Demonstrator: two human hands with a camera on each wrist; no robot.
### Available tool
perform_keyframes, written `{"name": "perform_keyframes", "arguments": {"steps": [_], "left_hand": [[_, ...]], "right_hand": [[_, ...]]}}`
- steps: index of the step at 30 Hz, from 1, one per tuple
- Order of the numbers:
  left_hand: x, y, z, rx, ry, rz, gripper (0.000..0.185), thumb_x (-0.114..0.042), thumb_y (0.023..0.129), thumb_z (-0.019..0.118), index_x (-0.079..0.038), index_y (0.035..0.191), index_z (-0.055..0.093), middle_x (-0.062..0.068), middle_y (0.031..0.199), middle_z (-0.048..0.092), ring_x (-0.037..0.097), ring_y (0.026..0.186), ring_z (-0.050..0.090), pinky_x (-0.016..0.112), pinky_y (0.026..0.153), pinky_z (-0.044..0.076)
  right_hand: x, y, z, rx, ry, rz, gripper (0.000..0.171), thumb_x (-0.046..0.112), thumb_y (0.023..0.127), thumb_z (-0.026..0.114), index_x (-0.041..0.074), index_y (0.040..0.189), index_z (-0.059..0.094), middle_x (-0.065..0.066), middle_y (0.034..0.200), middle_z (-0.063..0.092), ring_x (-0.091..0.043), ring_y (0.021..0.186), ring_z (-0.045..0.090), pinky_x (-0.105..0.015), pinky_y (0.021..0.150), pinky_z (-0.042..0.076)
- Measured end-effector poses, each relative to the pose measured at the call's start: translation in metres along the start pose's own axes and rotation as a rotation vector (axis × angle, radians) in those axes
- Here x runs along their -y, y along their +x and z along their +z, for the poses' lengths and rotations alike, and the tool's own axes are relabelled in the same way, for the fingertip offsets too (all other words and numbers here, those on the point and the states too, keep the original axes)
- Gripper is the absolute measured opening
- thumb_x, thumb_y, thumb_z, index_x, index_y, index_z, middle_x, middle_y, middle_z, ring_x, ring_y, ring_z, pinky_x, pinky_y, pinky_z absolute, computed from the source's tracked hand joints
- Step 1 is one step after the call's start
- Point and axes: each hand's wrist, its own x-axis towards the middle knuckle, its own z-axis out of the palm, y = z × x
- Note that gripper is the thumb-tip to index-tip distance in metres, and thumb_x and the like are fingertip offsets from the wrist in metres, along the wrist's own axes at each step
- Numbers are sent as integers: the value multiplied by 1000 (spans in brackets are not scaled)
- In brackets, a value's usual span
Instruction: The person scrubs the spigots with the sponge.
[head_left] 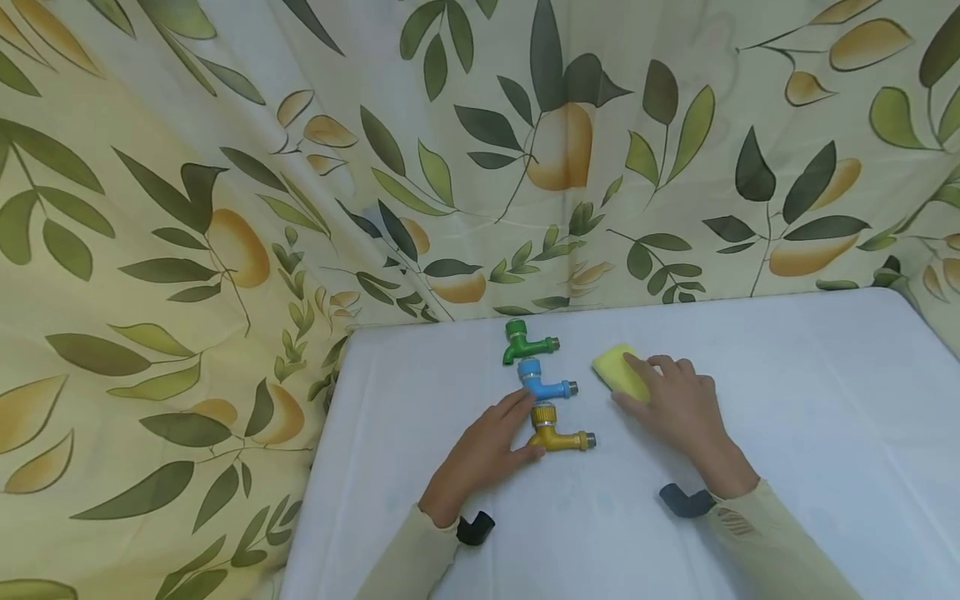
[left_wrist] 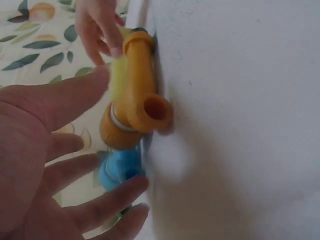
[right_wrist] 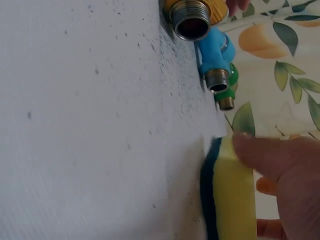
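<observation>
Three plastic taps lie in a row on the white-covered table: a green tap (head_left: 531, 343) at the back, a blue tap (head_left: 546, 385) in the middle, and a yellow tap (head_left: 558, 438) nearest me. My left hand (head_left: 486, 446) is beside the yellow tap, thumb and fingers spread apart; its fingertips overlap the blue tap in the head view, contact unclear. My right hand (head_left: 678, 410) holds a yellow sponge (head_left: 621, 372) between thumb and fingers, right of the taps. In the right wrist view the sponge's dark scouring side (right_wrist: 209, 190) faces the table.
The table (head_left: 810, 400) has a white cover. Behind it and on the left hangs a curtain (head_left: 480, 150) printed with leaves and fruit. Black bands (head_left: 476, 528) sit at my wrists. Dark specks mark the cover in the right wrist view.
</observation>
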Motion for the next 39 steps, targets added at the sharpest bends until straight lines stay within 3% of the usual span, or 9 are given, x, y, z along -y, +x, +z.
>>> {"name": "perform_keyframes", "arguments": {"steps": [6,11,13,17,20,25,30,35,39], "left_hand": [[-7,12,-3,102,-42,23,102,-30,83,87,-22,163,25,-8,169,25,14,154,31,34,121,36],[-8,17,2,127,-42,40,108,-17,78,90,-21,163,24,-7,168,26,15,152,34,31,120,37],[-7,18,3,132,-43,43,108,-15,78,90,-20,163,25,-5,168,28,15,147,41,29,117,41],[-6,20,4,113,-66,56,104,-12,79,89,-15,162,28,0,161,38,12,120,59,20,99,51],[-5,20,3,78,-80,76,100,-13,78,89,-10,160,31,2,154,44,11,111,59,19,94,52],[-4,18,5,29,-85,72,94,-24,74,88,-9,154,41,3,146,45,16,131,47,26,109,47],[-6,16,3,-33,-199,68,93,-27,72,88,-8,151,43,4,144,46,17,121,54,26,102,52],[-8,20,1,-193,-267,144,94,-25,72,90,-5,150,40,7,142,52,18,114,60,28,95,56],[-9,23,1,-330,-320,191,93,-20,69,92,-5,147,42,10,141,52,22,123,59,38,100,56]], "right_hand": [[5,3,-2,3,5,-6,63,44,94,67,11,146,54,-29,130,58,-50,109,55,-65,78,48],[6,-2,-7,-1,7,5,62,43,94,68,13,145,55,-30,128,59,-51,105,59,-61,73,50],[5,-5,-10,-12,31,12,62,43,93,69,12,145,55,-31,128,59,-50,103,59,-58,69,50],[7,-13,-16,-22,123,26,62,39,92,69,10,145,55,-32,127,58,-46,100,59,-49,65,48],[9,-17,-21,-16,184,32,64,38,93,69,8,147,53,-32,127,58,-41,97,58,-45,66,47],[15,-24,-29,18,231,30,69,43,96,66,3,149,48,-28,126,59,-32,93,56,-36,67,42],[25,-30,-34,34,283,35,68,45,96,66,8,151,48,-23,123,59,-29,92,53,-32,67,39],[42,-35,-33,10,333,4,61,39,96,68,16,150,52,-18,127,57,-28,97,53,-33,71,41],[53,-39,-31,-125,318,-129,54,32,90,74,20,141,61,-17,125,59,-28,99,54,-35,69,44]]}}
